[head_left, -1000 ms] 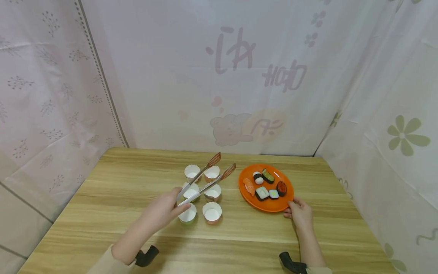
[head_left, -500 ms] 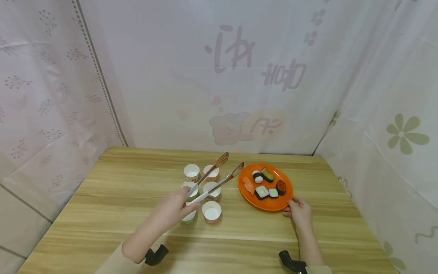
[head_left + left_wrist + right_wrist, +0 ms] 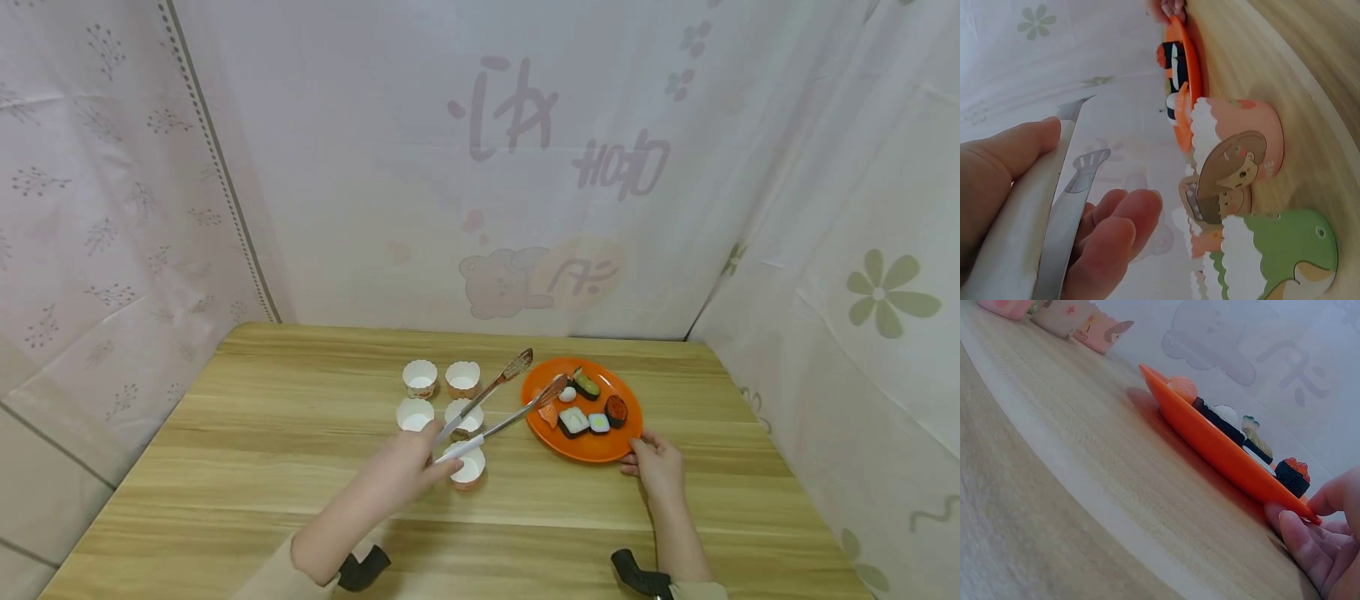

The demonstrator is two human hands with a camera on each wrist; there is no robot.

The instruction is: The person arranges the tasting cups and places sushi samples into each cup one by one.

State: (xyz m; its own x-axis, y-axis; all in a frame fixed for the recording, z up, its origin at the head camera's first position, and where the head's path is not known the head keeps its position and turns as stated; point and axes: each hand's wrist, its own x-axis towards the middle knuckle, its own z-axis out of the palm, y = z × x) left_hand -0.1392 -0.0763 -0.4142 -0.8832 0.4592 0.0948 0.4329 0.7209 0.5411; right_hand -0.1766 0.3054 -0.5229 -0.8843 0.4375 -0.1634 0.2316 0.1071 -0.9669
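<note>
Holding spread tongs (image 3: 510,420) in the curled left grip (image 3: 405,467) above cups (image 3: 420,380) on the tabletop (image 3: 540,517), pinched by its edge with the right grip (image 3: 660,468) an orange plate (image 3: 585,448) bearing sushi (image 3: 573,422), right of the cups.

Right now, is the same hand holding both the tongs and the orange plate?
No, the left hand holds the tongs, while the right hand grips the orange plate at its rim.
</note>
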